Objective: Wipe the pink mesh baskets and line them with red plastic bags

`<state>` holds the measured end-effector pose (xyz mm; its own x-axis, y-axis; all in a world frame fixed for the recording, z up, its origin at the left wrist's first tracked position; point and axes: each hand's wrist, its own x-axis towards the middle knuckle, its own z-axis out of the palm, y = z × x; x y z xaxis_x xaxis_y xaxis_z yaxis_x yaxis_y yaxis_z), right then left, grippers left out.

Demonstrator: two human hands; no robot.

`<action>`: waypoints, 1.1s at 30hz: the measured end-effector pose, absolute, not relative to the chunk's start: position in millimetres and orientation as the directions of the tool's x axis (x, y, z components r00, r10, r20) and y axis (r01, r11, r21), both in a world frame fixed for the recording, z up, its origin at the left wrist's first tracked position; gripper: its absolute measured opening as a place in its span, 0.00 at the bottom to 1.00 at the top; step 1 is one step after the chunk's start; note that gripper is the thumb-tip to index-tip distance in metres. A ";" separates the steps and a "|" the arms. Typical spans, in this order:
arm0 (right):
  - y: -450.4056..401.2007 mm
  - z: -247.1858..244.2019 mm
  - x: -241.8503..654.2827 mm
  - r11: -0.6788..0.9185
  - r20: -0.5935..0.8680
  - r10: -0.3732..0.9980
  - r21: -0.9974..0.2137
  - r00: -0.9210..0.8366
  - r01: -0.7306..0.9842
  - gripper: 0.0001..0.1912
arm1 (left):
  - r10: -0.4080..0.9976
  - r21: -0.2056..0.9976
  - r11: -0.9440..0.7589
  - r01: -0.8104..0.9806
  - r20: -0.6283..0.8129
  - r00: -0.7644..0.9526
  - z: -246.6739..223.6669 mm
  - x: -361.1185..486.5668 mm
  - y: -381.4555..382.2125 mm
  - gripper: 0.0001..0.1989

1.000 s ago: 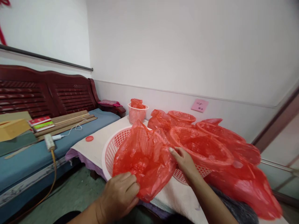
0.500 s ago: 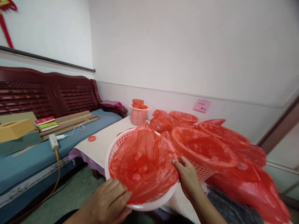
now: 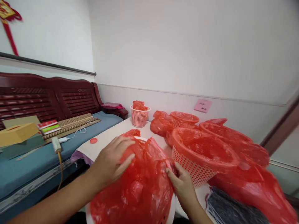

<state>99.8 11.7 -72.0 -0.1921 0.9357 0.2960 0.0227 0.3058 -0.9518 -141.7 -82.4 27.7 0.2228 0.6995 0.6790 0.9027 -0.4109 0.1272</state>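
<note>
A white round basket (image 3: 173,209) sits low at the bottom centre, mostly covered by a red plastic bag (image 3: 137,189). My left hand (image 3: 116,158) lies over the bag's upper left part, thumb apart from its bent fingers; whether it grips the film is unclear. On the right side, my right hand (image 3: 182,183) pinches the bag's edge between thumb and fingers. Just beyond that hand stands a bigger pink basket (image 3: 195,166) lined with red plastic.
Bag-lined baskets (image 3: 184,117) and a loose red bag (image 3: 254,186) fill the right. A small pink basket (image 3: 139,118) stands by the wall. Left are a red lid (image 3: 93,140), a power strip (image 3: 56,145), and a blue-cushioned bench (image 3: 77,137). Dark cloth (image 3: 231,208) lies lower right.
My left hand has left the near rim and moved up over the bag. The basket is lower and nearer, and the bag now covers more of it. My right hand still holds the bag's edge.
</note>
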 end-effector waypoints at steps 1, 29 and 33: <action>9.1 -71.8 98.0 0.310 0.299 0.932 -0.950 -0.206 0.021 0.15 | 0.725 0.049 -0.397 0.916 0.629 0.281 32.6 -136.6 -71.5 0.17; -0.3 -66.4 92.8 0.356 0.348 0.905 -0.935 -0.245 -0.015 0.14 | 0.984 0.735 -0.100 0.670 0.174 -0.045 12.2 -198.7 32.1 0.10; -2.5 -66.1 92.2 0.388 0.366 0.897 -0.920 -0.249 0.046 0.14 | 0.998 0.767 -0.066 0.638 0.054 0.039 21.7 -201.9 37.3 0.08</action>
<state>92.2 -2.5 -66.1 -0.2488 0.8968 0.3659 0.0459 0.3882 -0.9204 -201.9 37.3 21.7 0.0387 0.9978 0.0536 0.6380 -0.0660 0.7672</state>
